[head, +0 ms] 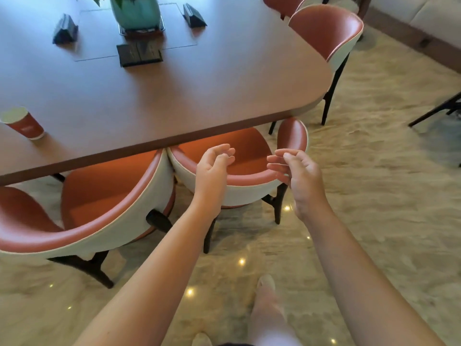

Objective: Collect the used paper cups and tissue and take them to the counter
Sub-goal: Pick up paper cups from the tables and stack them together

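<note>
One red paper cup with a white rim stands upright near the left edge of the brown table. No tissue shows anywhere in view. My left hand and my right hand hover side by side in front of the table's near edge, above the back of an orange chair. Both hands hold nothing, with the fingers loosely curled and apart. The cup is far to the left of both hands.
A second orange chair is tucked under the table on the left, a third at the far right corner. A potted plant, a black box and two black stands sit mid-table. Marble floor spreads to the right.
</note>
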`<state>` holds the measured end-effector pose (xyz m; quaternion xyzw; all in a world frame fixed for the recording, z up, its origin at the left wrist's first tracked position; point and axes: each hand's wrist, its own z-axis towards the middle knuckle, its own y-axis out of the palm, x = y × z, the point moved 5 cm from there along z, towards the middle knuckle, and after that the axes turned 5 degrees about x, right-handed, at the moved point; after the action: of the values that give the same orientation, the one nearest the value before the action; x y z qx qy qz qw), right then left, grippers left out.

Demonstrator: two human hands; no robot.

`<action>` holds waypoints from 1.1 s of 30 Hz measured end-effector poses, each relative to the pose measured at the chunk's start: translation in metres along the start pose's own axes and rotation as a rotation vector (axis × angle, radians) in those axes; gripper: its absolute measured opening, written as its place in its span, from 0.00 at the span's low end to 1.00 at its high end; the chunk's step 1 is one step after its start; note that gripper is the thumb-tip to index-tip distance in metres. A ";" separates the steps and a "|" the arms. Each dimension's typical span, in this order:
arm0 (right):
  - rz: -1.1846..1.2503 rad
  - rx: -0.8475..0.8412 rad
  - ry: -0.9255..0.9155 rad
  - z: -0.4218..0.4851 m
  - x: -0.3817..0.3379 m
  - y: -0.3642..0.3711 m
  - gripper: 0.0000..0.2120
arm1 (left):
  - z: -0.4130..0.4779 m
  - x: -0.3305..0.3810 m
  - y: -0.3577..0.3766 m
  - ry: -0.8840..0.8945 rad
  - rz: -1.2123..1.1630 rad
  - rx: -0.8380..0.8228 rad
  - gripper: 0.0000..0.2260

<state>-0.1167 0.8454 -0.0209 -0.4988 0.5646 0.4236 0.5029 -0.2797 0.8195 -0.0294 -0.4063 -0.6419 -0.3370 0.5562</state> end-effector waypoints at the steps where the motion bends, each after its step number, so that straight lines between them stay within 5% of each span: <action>1: -0.027 -0.015 -0.004 0.014 -0.002 -0.002 0.11 | 0.009 0.002 0.012 -0.001 -0.006 0.014 0.11; 12: -0.198 -0.354 -0.047 0.122 -0.024 0.060 0.11 | 0.079 0.019 0.022 -0.022 -0.075 0.347 0.10; 33: -0.145 -0.731 -0.089 -0.018 -0.020 0.371 0.10 | 0.073 0.006 -0.309 0.036 -0.080 0.719 0.11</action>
<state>-0.4864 0.8833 -0.0075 -0.6652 0.3167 0.5817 0.3446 -0.5890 0.7484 -0.0289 -0.1534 -0.7249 -0.1183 0.6611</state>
